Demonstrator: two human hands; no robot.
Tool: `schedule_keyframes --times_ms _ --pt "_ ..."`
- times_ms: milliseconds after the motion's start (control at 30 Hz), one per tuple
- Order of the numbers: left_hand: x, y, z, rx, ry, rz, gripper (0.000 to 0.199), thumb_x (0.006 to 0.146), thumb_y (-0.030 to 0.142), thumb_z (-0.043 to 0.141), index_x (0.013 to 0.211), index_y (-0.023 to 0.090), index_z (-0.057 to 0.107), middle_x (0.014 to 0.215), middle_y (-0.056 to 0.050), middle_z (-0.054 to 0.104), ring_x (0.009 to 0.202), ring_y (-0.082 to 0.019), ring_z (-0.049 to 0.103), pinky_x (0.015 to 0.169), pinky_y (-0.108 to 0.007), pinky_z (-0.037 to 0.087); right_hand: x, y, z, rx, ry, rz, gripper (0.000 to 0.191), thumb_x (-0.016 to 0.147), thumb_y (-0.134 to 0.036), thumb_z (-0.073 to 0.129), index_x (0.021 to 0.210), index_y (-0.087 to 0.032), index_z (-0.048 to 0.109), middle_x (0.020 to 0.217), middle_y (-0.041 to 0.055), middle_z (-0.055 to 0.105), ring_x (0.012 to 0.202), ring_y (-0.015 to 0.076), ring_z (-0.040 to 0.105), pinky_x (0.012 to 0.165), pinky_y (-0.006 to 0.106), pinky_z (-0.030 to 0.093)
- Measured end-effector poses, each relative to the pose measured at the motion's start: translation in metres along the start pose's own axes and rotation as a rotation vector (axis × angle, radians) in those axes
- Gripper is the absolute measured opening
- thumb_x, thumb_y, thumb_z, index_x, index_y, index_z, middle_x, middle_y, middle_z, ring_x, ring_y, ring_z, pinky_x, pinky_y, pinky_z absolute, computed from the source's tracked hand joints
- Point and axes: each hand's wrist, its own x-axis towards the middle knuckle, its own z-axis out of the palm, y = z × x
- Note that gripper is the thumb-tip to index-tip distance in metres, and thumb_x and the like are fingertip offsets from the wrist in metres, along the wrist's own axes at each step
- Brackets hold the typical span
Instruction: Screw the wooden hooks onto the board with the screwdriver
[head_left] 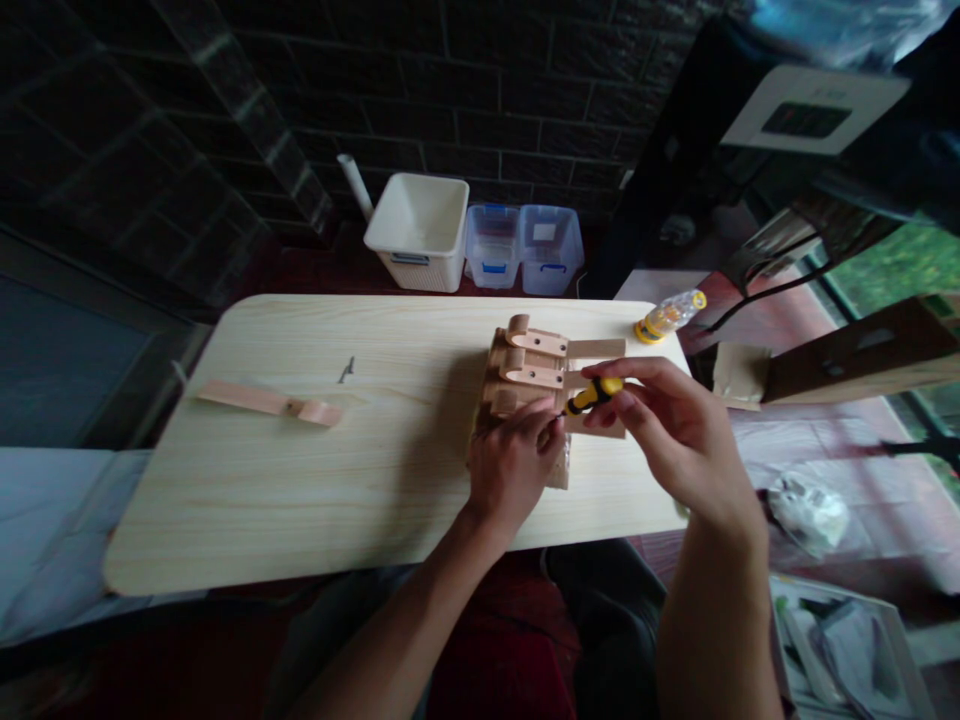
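Screwdriver (596,394) pinched by right hand (679,430) tilts leftward, seemingly for turning; left hand (511,465) apparently steadies wooden assembly (541,377), its grasp unclear.

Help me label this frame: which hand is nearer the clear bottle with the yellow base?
Right. The right hand, holding the yellow screwdriver, is just on the near side of the bottle; the left hand is farther off, leftward, at the wooden assembly.

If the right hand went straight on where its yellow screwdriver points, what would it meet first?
Most likely the fingertips of the left hand, which sit right by the tip of the screwdriver in the right hand. The wooden piece by those fingertips might come first; depth is unclear.
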Motion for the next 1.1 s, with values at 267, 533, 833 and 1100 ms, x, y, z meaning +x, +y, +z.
schedule_keyframes --times_ms 267,533,833,1100 --pt "0.0005 0.0017 -0.0008 0.0 -0.027 -0.014 0.015 0.106 0.022 0.074 0.115 0.028 0.083 0.129 0.0 0.088 0.101 -0.02 0.087 0.086 -0.031 0.067 0.0003 0.0044 -0.0004 0.043 -0.035 0.017 0.021 0.102 -0.036 0.084 0.12 -0.028 0.079 0.107 0.0009 0.079 0.086 0.0119 0.081 0.084 0.023 0.07" --pt "0.0006 0.0003 -0.0002 -0.012 -0.015 0.0 0.014 0.106 0.023 0.074 0.115 0.026 0.083 0.127 -0.002 0.088 0.104 -0.021 0.087 0.09 -0.032 0.068 0.0006 0.0041 0.0005 0.017 -0.019 -0.032 0.017 0.104 -0.034 0.082 0.121 -0.032 0.08 0.121 0.0007 0.08 0.086 0.009 0.08 0.085 0.02 0.071" --pt "0.0004 0.0008 0.0002 -0.016 0.026 0.018 0.014 0.105 0.022 0.074 0.115 0.026 0.083 0.125 -0.001 0.089 0.102 -0.021 0.088 0.088 -0.032 0.069 0.001 0.001 0.0009 -0.022 0.01 -0.051 0.015 0.107 -0.034 0.077 0.119 -0.029 0.083 0.125 0.0046 0.084 0.09 0.0134 0.084 0.085 0.025 0.074" --pt "0.0005 0.002 -0.0006 -0.004 0.002 -0.011 0.012 0.105 0.022 0.074 0.112 0.027 0.083 0.126 -0.002 0.088 0.098 -0.02 0.088 0.086 -0.031 0.068 0.0025 0.0031 0.0026 0.087 -0.005 -0.001 0.016 0.102 -0.034 0.084 0.116 -0.028 0.079 0.097 -0.0002 0.082 0.079 0.0134 0.083 0.08 0.026 0.074"
